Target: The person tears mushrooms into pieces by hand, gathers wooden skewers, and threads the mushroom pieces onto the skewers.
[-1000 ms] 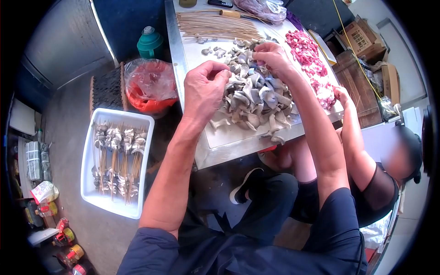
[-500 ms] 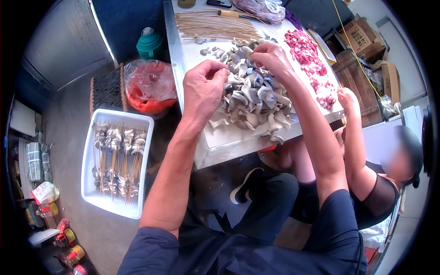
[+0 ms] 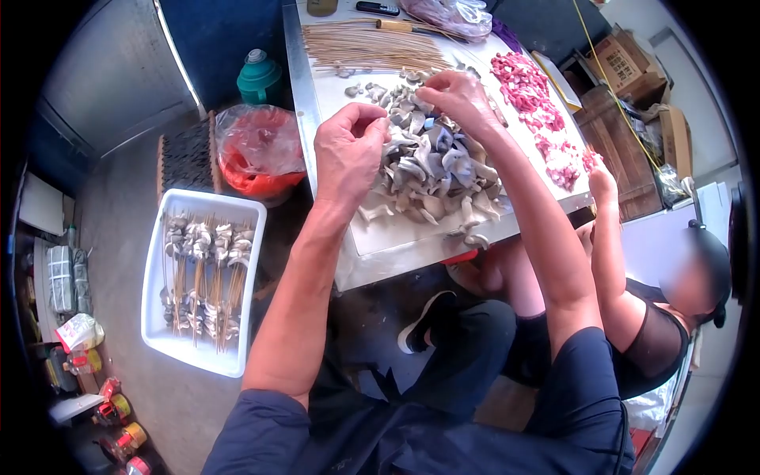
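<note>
My left hand (image 3: 348, 146) is pinched together, on what I can't tell, my right hand's (image 3: 459, 99) grip is unclear, and the mushrooms (image 3: 431, 168) heaped on the table (image 3: 372, 267) look light, soft, tearable, best held at thicker ends.

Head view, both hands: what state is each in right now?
Left hand: closed in a pinch; anything held cannot be made out.
Right hand: curled over the mushroom pile; its grip cannot be told.
</note>
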Available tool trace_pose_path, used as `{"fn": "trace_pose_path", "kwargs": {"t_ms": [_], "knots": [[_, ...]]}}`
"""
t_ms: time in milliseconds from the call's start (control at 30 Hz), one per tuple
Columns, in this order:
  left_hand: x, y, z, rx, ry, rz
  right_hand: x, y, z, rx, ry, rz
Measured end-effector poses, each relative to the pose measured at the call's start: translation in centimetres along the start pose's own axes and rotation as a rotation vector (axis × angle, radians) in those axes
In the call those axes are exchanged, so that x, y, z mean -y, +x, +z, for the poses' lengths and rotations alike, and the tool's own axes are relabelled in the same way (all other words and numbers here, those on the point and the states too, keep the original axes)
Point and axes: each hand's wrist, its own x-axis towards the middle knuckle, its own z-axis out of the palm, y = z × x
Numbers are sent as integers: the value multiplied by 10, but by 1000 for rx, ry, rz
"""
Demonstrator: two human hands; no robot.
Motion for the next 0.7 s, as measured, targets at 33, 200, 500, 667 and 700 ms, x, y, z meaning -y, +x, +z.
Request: {"fn": "trace_pose_path", "kwargs": {"t_ms": [33,200,500,667,700], "knots": [[0,0,0,2,-12,-9,-2,5,5,7,-164,-55],[-2,-1,2,19,-23,-22,-11,18,14,47,-446,-121],[-4,-1,2,-62,-77,33,-9,-1,-7,-195,-50,-80],[2,2,7,-68,-83,78,6,-27,-16,-75,573,-68],[0,2,9,-70,-83,79,11,-36,-15,-10,722,-69]]}}
